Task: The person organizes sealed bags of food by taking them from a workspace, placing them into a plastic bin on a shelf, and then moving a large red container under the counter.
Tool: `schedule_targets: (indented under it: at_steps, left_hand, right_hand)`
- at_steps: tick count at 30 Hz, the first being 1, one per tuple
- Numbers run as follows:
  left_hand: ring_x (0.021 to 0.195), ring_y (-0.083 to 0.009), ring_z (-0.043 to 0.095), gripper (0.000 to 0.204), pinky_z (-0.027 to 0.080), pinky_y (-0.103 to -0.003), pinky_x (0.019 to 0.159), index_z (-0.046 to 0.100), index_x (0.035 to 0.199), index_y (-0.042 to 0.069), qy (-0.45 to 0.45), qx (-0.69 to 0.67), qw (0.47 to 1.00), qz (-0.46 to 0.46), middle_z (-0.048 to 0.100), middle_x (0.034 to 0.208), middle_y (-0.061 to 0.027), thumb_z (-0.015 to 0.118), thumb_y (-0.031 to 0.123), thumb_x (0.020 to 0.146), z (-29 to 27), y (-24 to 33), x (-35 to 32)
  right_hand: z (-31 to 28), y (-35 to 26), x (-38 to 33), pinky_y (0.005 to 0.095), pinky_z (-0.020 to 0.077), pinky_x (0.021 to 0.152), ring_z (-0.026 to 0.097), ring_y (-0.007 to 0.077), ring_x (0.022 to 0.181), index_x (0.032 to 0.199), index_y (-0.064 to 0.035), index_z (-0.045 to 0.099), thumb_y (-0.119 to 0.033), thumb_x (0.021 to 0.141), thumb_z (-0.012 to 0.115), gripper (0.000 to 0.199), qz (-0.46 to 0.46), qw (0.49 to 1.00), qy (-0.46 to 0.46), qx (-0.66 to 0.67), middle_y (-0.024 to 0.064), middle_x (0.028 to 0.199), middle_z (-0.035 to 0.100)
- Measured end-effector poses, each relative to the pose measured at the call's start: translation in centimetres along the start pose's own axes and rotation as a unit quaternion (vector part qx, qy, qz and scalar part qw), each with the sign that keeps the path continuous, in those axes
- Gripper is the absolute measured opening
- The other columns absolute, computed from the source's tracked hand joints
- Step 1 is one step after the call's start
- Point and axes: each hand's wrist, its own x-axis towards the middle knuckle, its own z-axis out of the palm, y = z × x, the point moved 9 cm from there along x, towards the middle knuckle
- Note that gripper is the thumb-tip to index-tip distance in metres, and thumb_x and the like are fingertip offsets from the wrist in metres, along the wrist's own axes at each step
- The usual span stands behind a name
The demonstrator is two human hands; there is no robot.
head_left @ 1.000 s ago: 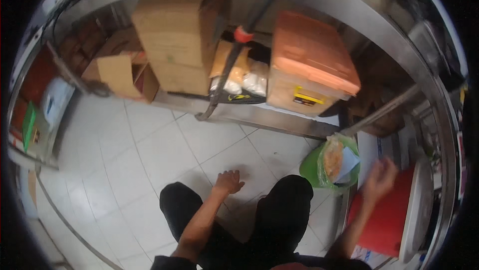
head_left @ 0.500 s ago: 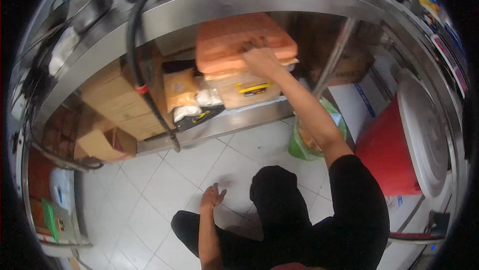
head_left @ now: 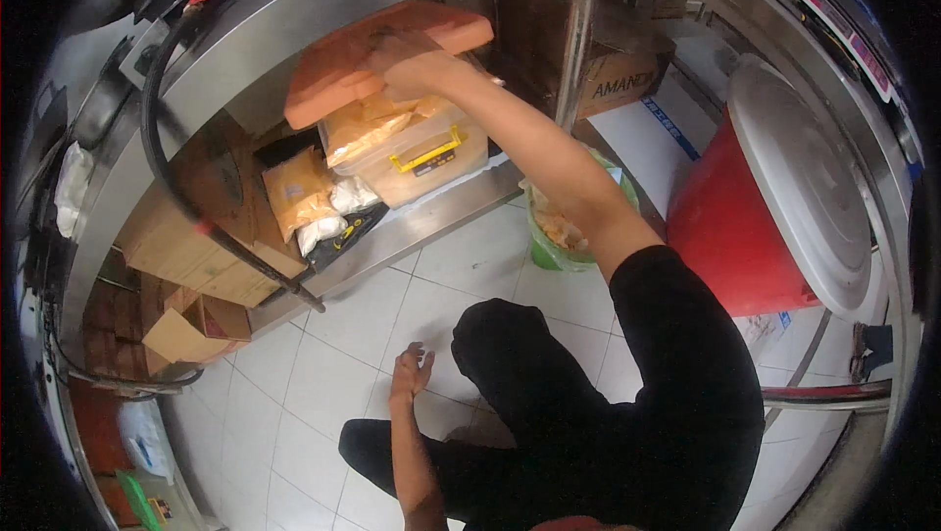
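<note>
My right hand (head_left: 407, 58) is closed on the top of an orange plastic lid (head_left: 328, 70), its fingers slightly blurred. Tilted and shifted to the left, the lid exposes part of the clear storage box (head_left: 446, 173) beneath it. Bags of orange-yellow contents (head_left: 368, 126) show inside the box, and a yellow latch (head_left: 426, 149) sits on its front. Above the floor beside my knee, my left hand (head_left: 414, 371) hangs with nothing in it, fingers loosely apart.
Left of the box lie an orange-yellow bag (head_left: 297, 190) and small white bags (head_left: 321, 234). Cardboard boxes (head_left: 191, 227) stand farther left, near a black hose (head_left: 157, 129). A metal post (head_left: 576, 50), green bin (head_left: 549, 256) and red tub (head_left: 706, 222) with a grey lid are to the right.
My right hand has moved the orange lid up and left off the box, exposing the bags inside. The view has turned to the right. My left hand stays near the knee.
</note>
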Motion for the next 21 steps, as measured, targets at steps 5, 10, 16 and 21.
schedule_targets:
  at_steps: [5,10,16,21]
  left_hand:
    - [0.111,-0.0381,0.062,0.048,0.049,-0.042,0.098,0.055,0.128,-0.003,-0.043,0.019,0.997,-0.059,0.065,0.116,-0.0263,0.062,0.028,0.092,0.3,-0.4,-1.1]
    - [0.115,-0.0386,0.059,0.055,0.047,-0.043,0.101,0.051,0.131,-0.002,-0.049,0.075,0.994,-0.054,0.063,0.118,-0.0281,0.059,0.037,0.094,0.3,-0.4,-1.6]
    - [0.123,-0.0389,0.053,0.057,0.044,-0.045,0.104,0.050,0.133,0.001,-0.078,0.074,0.990,-0.089,0.058,0.127,-0.0281,0.056,0.042,0.094,0.9,-0.9,-2.0]
    - [0.122,-0.0399,0.054,0.058,0.044,-0.046,0.104,0.049,0.134,0.000,-0.085,0.073,0.989,-0.093,0.059,0.125,-0.0280,0.054,0.043,0.095,1.4,-1.9,-2.0]
  right_hand:
    - [5.9,-1.2,-3.9,0.0481,0.0528,0.087,0.066,0.0365,0.101,0.116,-0.0096,0.069,-0.016,0.083,0.063,0.034,-0.060,0.997,0.026,0.030,0.0192,0.108,0.068]
    - [6.7,-0.8,-6.3,0.0481,0.0430,0.097,0.059,0.0323,0.111,0.121,-0.0142,0.067,-0.019,0.081,0.066,0.040,-0.012,0.993,0.116,0.018,0.0174,0.115,0.062]
    - [6.0,-2.5,-6.7,0.0591,0.0248,0.108,0.050,0.0279,0.121,0.120,-0.0149,0.067,-0.029,0.075,0.073,0.048,-0.024,0.985,0.163,-0.043,0.0121,0.120,0.059]
    - [4.9,-3.6,-6.5,0.0649,0.0192,0.110,0.049,0.0268,0.123,0.117,-0.0147,0.068,-0.033,0.071,0.075,0.050,-0.020,0.989,0.135,-0.056,0.0100,0.116,0.061]
